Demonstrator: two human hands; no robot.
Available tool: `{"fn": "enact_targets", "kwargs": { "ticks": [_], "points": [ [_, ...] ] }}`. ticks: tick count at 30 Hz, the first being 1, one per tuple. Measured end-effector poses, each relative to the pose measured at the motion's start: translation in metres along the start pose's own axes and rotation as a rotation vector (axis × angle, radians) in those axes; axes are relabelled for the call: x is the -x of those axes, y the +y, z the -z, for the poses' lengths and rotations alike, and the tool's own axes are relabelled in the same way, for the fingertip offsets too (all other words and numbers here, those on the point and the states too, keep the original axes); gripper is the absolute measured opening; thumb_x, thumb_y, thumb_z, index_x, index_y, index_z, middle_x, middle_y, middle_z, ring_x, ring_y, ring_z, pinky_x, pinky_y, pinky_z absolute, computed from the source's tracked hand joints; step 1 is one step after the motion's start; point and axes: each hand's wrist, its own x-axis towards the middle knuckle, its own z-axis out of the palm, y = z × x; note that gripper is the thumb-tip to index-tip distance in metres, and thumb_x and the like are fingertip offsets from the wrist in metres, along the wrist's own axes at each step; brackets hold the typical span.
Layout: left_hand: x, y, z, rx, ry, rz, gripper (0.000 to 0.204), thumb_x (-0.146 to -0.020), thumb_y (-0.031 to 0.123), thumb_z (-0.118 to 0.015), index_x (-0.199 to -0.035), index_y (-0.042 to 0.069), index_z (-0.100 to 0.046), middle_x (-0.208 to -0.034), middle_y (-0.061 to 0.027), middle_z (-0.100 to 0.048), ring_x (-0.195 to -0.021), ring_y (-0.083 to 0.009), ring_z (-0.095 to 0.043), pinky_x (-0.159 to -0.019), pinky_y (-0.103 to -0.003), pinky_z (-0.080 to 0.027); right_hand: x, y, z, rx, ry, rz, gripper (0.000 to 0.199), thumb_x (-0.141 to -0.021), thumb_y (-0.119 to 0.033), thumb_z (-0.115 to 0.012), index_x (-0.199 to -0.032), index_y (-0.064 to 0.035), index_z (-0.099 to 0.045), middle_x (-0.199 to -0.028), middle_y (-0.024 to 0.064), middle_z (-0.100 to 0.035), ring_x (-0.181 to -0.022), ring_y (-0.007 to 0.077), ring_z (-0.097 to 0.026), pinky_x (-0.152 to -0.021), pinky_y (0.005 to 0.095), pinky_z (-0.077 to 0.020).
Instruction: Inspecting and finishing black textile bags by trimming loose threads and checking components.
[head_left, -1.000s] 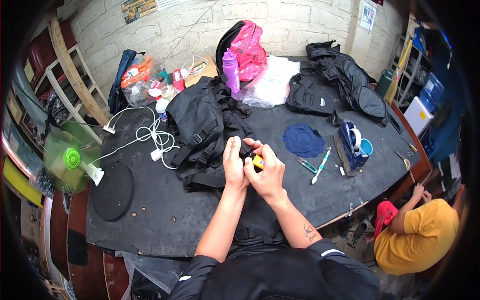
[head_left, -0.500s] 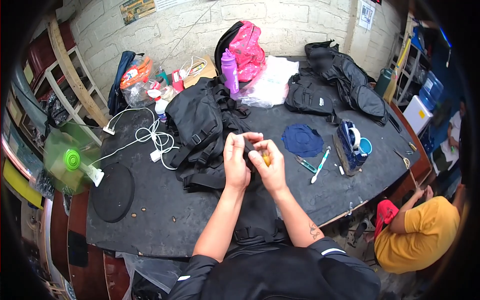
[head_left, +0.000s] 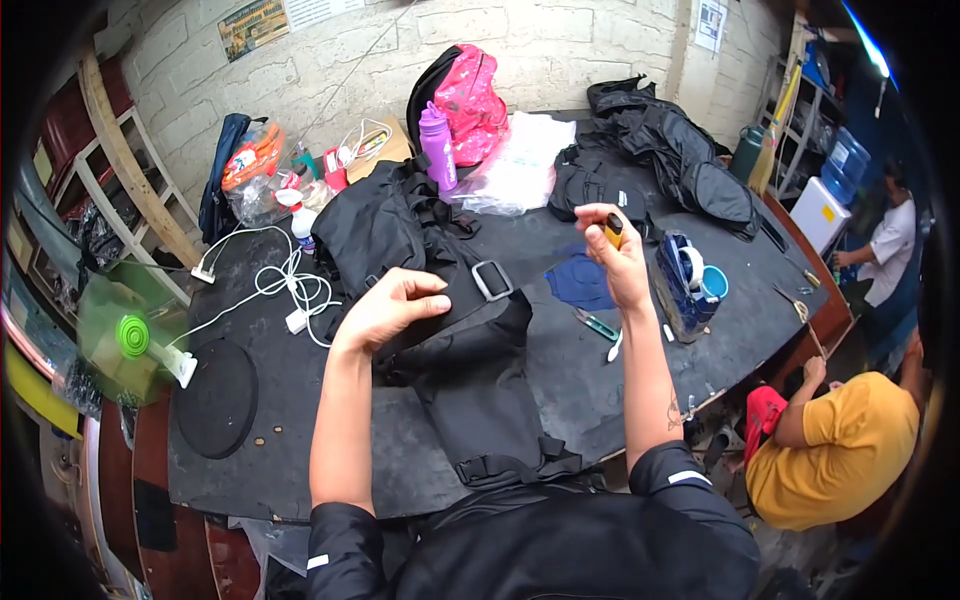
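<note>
A black bag (head_left: 365, 225) with straps and buckles lies on the dark table ahead of me. My left hand (head_left: 395, 308) is closed, thumb against fingers, on a black strap (head_left: 460, 297) that carries a grey rectangular buckle (head_left: 491, 281). Raised to the right, my right hand (head_left: 622, 262) grips a small yellow lighter (head_left: 613, 232) with a dark top, away from the strap. Below it on the table are a dark blue cloth piece (head_left: 580, 280), partly hidden, a green-handled cutter (head_left: 597, 324) and a toothbrush (head_left: 615, 347).
A blue tape dispenser (head_left: 678, 285) stands at the right. Along the back are a purple bottle (head_left: 437, 150), a pink bag (head_left: 470, 100) and more black bags (head_left: 680, 150). A green fan (head_left: 133, 337) and white cord (head_left: 285, 280) lie left. A person in yellow (head_left: 840, 450) sits at the right.
My hands, close together before, have moved apart. The right hand went up and right with the lighter, while the left moved left and the buckle came into sight.
</note>
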Motion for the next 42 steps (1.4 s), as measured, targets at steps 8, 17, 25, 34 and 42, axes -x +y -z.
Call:
{"fn": "enact_targets", "kwargs": {
  "ticks": [8, 17, 25, 34, 42],
  "points": [
    [-0.015, 0.027, -0.028, 0.071, 0.122, -0.181, 0.028, -0.084, 0.029, -0.067, -0.068, 0.007, -0.061, -0.062, 0.0067, -0.054, -0.056, -0.0001, -0.044, -0.051, -0.019, -0.033, -0.024, -0.020, -0.076, 0.133, -0.703, -0.065, 0.051, -0.065, -0.002, -0.074, -0.108, -0.0049, -0.048, -0.099, 0.0026, -0.052, -0.100, 0.0115, -0.049, -0.091, 0.0276, -0.0386],
    [-0.028, -0.018, -0.008, -0.051, 0.288, -0.070, 0.035, -0.092, 0.031, -0.058, -0.070, 0.005, -0.061, -0.062, 0.0070, -0.053, -0.054, -0.0009, -0.040, -0.050, -0.020, -0.033, -0.049, -0.013, -0.051, 0.229, -0.775, -0.058, 0.041, -0.065, -0.006, -0.071, -0.100, -0.0036, -0.050, -0.094, 0.0020, -0.052, -0.092, 0.0095, -0.048, -0.083, 0.0247, -0.0399],
    [0.003, -0.047, -0.001, -0.463, 0.207, -0.076, 0.021, -0.081, 0.007, -0.066, -0.080, 0.007, -0.045, -0.076, 0.0064, -0.040, -0.070, -0.0018, -0.036, -0.061, -0.018, -0.032, -0.051, 0.043, -0.022, 0.153, -0.791, -0.213, 0.040, -0.064, -0.007, -0.072, -0.096, -0.0049, -0.050, -0.093, -0.0005, -0.052, -0.088, 0.0084, -0.045, -0.080, 0.0232, -0.0378],
    [0.066, -0.071, 0.062, -0.248, -0.089, 0.134, 0.047, -0.067, 0.015, -0.079, -0.107, -0.003, -0.062, -0.097, -0.0054, -0.066, -0.086, -0.0084, -0.056, -0.078, -0.025, -0.045, -0.042, 0.054, 0.001, 0.392, -0.199, 0.003, 0.030, -0.061, -0.008, -0.062, -0.084, -0.0052, -0.044, -0.081, 0.0008, -0.040, -0.080, 0.0100, -0.039, -0.072, 0.0206, -0.0339],
    [0.101, -0.057, 0.076, -0.070, 0.089, 0.116, 0.034, -0.079, 0.008, -0.068, -0.111, -0.002, -0.060, -0.103, -0.0062, -0.062, -0.095, -0.0116, -0.057, -0.083, -0.027, -0.044, -0.037, 0.074, 0.018, 0.426, 0.027, 0.145, 0.026, -0.078, -0.017, -0.067, -0.089, -0.0059, -0.046, -0.079, -0.0006, -0.041, -0.073, 0.0086, -0.038, -0.066, 0.0225, -0.0341]
  ]
}}
